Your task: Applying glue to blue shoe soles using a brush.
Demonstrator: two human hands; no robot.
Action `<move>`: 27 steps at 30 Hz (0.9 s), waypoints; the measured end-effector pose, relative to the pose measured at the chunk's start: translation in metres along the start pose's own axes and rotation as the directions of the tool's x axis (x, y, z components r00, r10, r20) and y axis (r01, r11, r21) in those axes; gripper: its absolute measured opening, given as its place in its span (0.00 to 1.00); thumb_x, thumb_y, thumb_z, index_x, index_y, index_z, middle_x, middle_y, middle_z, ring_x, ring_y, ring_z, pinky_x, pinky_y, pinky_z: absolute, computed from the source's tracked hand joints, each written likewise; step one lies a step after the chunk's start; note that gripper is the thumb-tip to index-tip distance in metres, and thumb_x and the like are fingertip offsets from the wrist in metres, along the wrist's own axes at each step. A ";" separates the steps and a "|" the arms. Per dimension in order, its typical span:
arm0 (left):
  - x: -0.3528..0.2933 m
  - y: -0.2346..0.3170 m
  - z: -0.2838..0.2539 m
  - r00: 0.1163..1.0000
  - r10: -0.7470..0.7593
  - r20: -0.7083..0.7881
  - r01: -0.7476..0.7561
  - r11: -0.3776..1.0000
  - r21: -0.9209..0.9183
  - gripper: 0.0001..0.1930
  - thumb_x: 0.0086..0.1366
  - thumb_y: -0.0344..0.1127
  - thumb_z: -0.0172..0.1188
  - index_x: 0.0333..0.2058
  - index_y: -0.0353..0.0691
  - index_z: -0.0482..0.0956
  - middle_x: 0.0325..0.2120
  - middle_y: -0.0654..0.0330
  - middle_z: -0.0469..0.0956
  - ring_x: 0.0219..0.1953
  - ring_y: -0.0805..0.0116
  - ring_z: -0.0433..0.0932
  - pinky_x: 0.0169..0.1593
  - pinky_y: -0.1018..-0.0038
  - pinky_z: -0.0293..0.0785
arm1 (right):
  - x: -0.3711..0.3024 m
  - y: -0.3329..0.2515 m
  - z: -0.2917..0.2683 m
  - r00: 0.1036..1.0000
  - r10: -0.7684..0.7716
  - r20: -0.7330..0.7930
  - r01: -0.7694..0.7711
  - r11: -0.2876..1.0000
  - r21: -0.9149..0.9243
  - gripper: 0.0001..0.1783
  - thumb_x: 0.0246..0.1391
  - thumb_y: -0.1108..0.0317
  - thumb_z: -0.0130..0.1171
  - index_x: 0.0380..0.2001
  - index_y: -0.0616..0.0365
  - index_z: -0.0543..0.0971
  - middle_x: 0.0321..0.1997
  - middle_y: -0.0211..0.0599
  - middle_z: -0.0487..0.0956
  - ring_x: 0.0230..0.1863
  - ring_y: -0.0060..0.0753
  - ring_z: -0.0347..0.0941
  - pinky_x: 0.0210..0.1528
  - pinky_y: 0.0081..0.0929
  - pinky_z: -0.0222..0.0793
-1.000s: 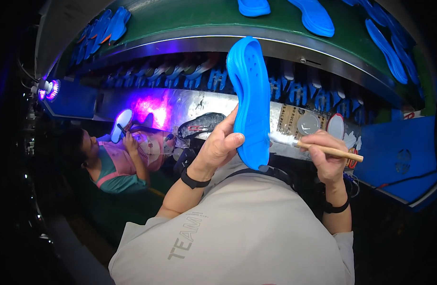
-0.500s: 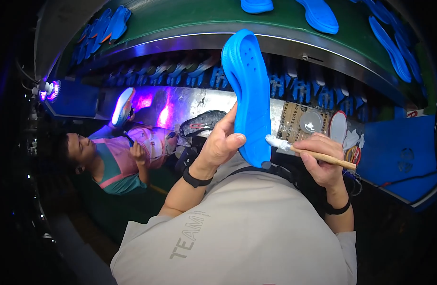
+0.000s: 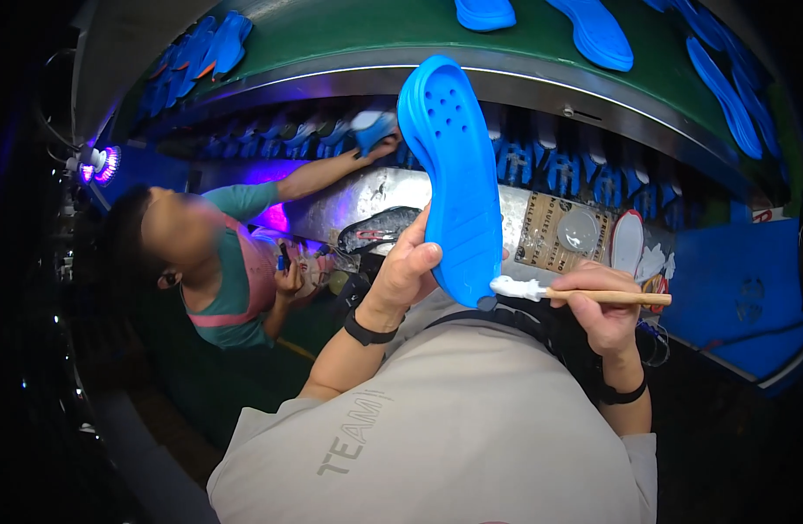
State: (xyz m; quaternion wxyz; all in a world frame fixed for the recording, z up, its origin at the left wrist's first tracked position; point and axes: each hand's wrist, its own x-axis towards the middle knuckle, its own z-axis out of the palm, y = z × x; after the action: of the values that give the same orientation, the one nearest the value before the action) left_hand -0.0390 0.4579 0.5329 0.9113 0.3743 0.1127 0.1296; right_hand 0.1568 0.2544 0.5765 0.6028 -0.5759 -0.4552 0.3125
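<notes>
A bright blue shoe sole [image 3: 461,188] stands tilted upright in front of me, its hollow inner side with several small holes turned toward me. My left hand [image 3: 410,266] grips it from the left near its lower end, thumb on the edge and fingers behind. My right hand [image 3: 601,306] is closed around the wooden handle of a brush [image 3: 620,298]. The brush's white-coated head meets the sole's lower right edge. Behind the sole, most of my left fingers are hidden.
More blue soles [image 3: 598,39] lie on a green conveyor belt [image 3: 358,39] above. Below it are a metal bench [image 3: 332,199], a round dish [image 3: 579,230] on printed cardboard, a red-rimmed white sole [image 3: 627,242] and a black shoe part [image 3: 380,229]. A co-worker [image 3: 227,253] at left reaches toward the rack.
The brush has slid down along the sole's right edge toward its lower end, its handle now more level. The sole has turned slightly, showing more inside. The co-worker's arm has swung toward the rack with a shoe.
</notes>
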 end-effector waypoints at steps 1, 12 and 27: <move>0.000 0.000 -0.001 1.000 -0.009 0.027 0.012 0.997 -0.081 0.54 0.61 0.62 0.66 0.74 0.34 0.50 0.64 0.44 0.69 0.60 0.47 0.77 0.61 0.55 0.77 | -0.004 0.002 0.000 0.998 0.034 -0.054 -0.029 0.996 0.087 0.10 0.54 0.74 0.61 0.37 0.68 0.85 0.29 0.43 0.85 0.28 0.31 0.79 0.33 0.25 0.73; 0.009 0.037 -0.025 0.984 -0.048 0.173 0.115 0.910 -0.399 0.46 0.71 0.68 0.44 0.74 0.36 0.51 0.58 0.31 0.72 0.43 0.35 0.84 0.32 0.62 0.85 | -0.033 0.048 -0.007 0.859 0.257 -0.443 -0.119 0.941 0.317 0.14 0.69 0.68 0.53 0.49 0.68 0.79 0.35 0.38 0.82 0.30 0.16 0.67 0.34 0.14 0.61; 0.174 0.294 -0.222 0.363 0.916 -0.169 0.337 0.040 0.941 0.35 0.72 0.59 0.45 0.60 0.30 0.70 0.47 0.41 0.79 0.36 0.48 0.85 0.32 0.65 0.85 | -0.035 0.069 -0.003 0.807 0.347 -0.477 -0.248 0.933 0.260 0.13 0.69 0.68 0.54 0.48 0.67 0.80 0.35 0.37 0.81 0.30 0.16 0.65 0.34 0.14 0.60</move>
State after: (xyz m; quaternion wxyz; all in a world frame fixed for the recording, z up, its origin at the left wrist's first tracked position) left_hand 0.0132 0.8608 0.5692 0.1507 0.7438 0.4878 0.4315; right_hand 0.1558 0.2317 0.5027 0.6965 -0.6442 -0.1499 0.2785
